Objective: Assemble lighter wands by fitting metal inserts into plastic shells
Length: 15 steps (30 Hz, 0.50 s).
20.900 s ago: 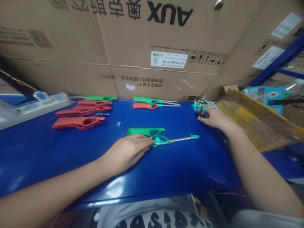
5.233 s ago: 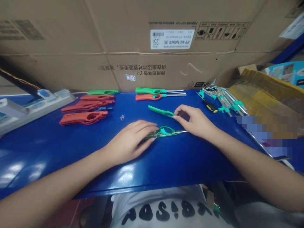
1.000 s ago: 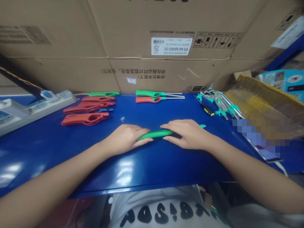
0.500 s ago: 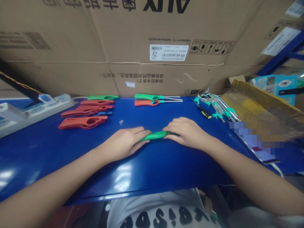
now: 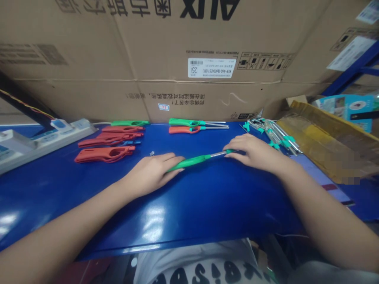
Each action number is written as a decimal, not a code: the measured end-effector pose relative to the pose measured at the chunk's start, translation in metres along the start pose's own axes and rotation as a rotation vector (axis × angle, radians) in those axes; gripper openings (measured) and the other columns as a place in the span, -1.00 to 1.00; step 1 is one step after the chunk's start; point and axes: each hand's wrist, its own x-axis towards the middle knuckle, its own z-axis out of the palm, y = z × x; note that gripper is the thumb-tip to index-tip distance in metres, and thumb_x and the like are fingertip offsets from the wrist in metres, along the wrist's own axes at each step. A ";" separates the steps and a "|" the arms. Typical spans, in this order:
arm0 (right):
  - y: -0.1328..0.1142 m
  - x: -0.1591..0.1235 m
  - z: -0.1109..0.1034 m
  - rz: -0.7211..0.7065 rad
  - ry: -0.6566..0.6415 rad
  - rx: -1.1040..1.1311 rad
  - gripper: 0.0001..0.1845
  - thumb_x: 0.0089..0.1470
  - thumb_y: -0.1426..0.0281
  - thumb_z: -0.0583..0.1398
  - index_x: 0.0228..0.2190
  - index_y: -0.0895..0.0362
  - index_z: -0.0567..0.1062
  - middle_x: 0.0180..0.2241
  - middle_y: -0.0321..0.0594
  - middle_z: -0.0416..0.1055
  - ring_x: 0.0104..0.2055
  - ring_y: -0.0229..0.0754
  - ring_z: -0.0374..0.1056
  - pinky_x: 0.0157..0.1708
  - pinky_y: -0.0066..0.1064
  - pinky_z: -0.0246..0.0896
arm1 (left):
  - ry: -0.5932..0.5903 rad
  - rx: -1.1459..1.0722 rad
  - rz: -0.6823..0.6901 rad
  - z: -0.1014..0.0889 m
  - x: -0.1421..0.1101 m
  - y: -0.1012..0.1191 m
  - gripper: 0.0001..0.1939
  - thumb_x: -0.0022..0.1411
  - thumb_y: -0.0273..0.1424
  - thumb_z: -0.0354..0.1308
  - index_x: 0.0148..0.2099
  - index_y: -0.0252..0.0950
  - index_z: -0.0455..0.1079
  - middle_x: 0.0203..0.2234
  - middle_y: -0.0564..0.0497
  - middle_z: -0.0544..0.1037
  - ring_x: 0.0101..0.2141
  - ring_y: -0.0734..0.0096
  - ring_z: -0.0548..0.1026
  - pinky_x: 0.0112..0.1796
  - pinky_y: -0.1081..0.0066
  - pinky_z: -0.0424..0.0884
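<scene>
Holding a slim green plastic lighter (image 5: 194,161) in front of me, over the middle of the glossy blue tabletop (image 5: 192,213). My left hand (image 5: 154,171) is clamped on its butt end; my right hand (image 5: 250,152) is well apart from it, pinching the far end of the thin silver metal rod (image 5: 218,154) at a small teal plastic piece (image 5: 229,151). Lighter slants, rod end away from me and to the right. Can't tell if it touches the table.

Just beyond my left hand: a few tiny silver screws (image 5: 152,153). Farther left: flat red plastic handle shells (image 5: 102,154) in stacks. At the back: a green lighter (image 5: 183,122) and a red lighter (image 5: 183,129), side by side, rods pointing right. Just past my right hand: a heap of silver metal tubes with teal fittings (image 5: 276,134), near a tape-covered brown carton (image 5: 322,142).
</scene>
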 end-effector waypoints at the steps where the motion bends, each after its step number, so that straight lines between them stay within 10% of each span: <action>1: -0.009 0.002 0.004 -0.040 0.046 0.007 -0.77 0.30 0.31 0.19 -0.12 0.13 0.59 -0.17 -0.09 0.60 -0.12 -0.06 0.48 -0.06 -0.18 0.25 | 0.012 -0.011 0.006 0.001 0.000 0.001 -0.62 0.51 -0.20 -0.08 0.19 -0.23 0.38 -0.19 -0.04 0.58 -0.23 0.29 0.60 -0.29 0.41 0.47; 10: -0.049 0.006 0.025 -0.256 0.202 -0.081 -0.66 0.36 0.29 0.12 -0.01 0.23 0.55 -0.20 -0.03 0.61 -0.17 -0.08 0.48 -0.14 -0.21 0.31 | 0.027 -0.253 0.044 0.003 0.000 0.011 -0.67 0.48 -0.26 0.01 0.14 -0.26 0.45 -0.22 -0.05 0.60 -0.25 0.35 0.58 -0.23 0.44 0.47; 15: -0.045 0.006 0.018 -0.277 0.214 -0.051 -0.73 0.36 0.35 0.11 -0.09 0.20 0.57 -0.22 -0.04 0.60 -0.18 -0.09 0.47 -0.12 -0.19 0.32 | 0.012 -0.675 -0.161 0.002 0.004 0.015 -0.69 0.39 -0.19 0.14 -0.22 -0.32 0.56 -0.43 0.00 0.60 -0.42 0.43 0.53 -0.34 0.48 0.44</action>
